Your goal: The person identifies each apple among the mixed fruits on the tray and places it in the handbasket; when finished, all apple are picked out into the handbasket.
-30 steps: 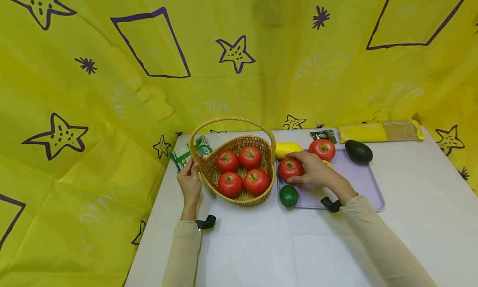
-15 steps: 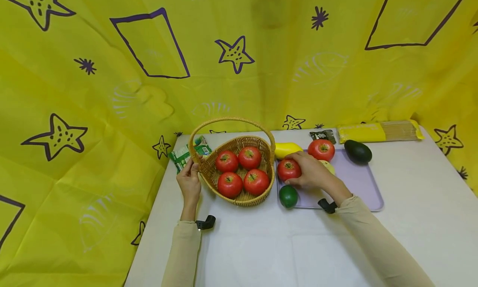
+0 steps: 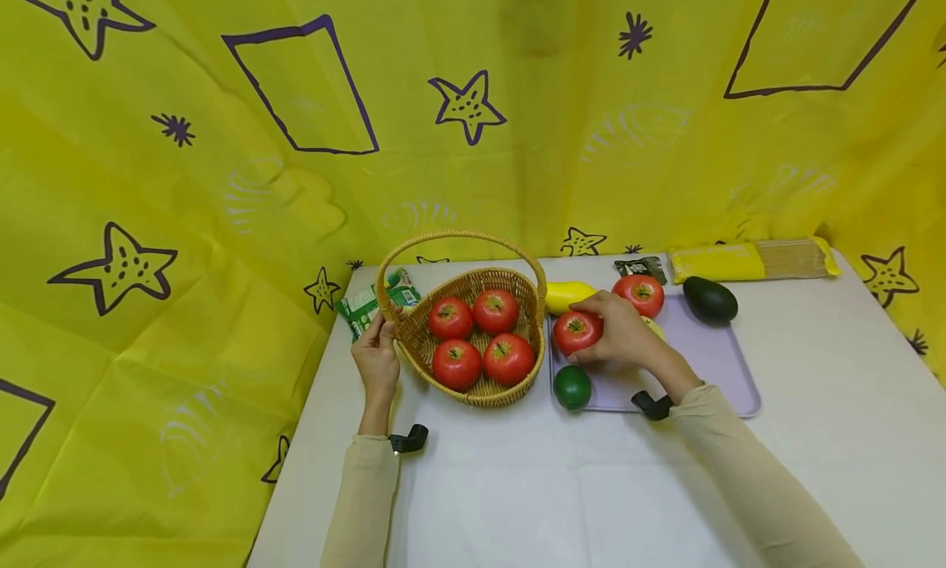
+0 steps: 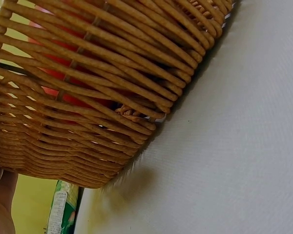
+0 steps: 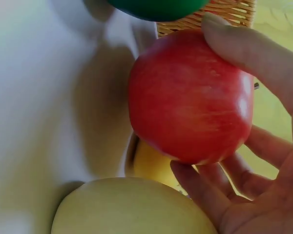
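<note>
My right hand (image 3: 619, 332) holds a red apple (image 3: 575, 332) over the left part of a lilac tray (image 3: 713, 371). In the right wrist view the thumb lies on one side of the apple (image 5: 190, 97) and fingertips on the other; a shadow falls on the tray beside it. With my left hand (image 3: 377, 361) I grip a wicker basket (image 3: 480, 400) at the left base of its tall handle. Several red apples (image 3: 508, 359) sit inside the basket. Its woven side (image 4: 88, 107) fills much of the left wrist view, where little of the left hand shows.
A green round fruit (image 3: 572, 387), a pale yellow fruit (image 5: 132, 209), another red apple (image 3: 640, 295) and an avocado (image 3: 709, 300) are on the tray. A yellow fruit (image 3: 567, 295) lies behind. Farther back are spaghetti (image 3: 754, 260) and a black packet (image 3: 640, 269); a green packet (image 3: 365, 305) lies left.
My right hand and the apple have shifted very slightly up in the head view. The left hand and the basket stay in place.
</note>
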Tool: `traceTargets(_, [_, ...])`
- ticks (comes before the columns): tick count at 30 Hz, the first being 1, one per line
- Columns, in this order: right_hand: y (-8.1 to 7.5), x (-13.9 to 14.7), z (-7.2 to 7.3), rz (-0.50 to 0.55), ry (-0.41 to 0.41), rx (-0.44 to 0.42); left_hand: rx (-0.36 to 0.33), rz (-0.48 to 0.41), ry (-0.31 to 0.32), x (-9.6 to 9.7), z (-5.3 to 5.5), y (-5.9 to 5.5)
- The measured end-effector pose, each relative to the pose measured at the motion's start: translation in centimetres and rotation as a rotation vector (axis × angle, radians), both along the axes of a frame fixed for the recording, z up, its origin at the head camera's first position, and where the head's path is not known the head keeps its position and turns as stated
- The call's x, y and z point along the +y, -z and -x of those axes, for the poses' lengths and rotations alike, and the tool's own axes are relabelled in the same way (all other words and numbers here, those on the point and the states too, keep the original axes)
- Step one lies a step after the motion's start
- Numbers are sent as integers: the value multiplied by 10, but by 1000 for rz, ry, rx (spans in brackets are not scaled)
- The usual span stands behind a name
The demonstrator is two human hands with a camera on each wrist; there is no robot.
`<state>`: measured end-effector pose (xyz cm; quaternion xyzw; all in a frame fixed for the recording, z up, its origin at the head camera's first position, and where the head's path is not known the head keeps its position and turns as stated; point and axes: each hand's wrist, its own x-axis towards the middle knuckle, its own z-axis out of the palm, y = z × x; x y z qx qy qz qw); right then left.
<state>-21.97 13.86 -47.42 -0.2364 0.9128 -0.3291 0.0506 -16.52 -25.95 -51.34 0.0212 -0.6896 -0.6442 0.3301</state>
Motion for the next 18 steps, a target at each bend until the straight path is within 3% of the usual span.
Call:
traceTargets(9, [-8,9,1,170,54,-121,-4,-16,2,0,1,-2])
traceTargets(18, [-17,10,-5,297,60,-182,-7,-12,-9,1,-1,-2])
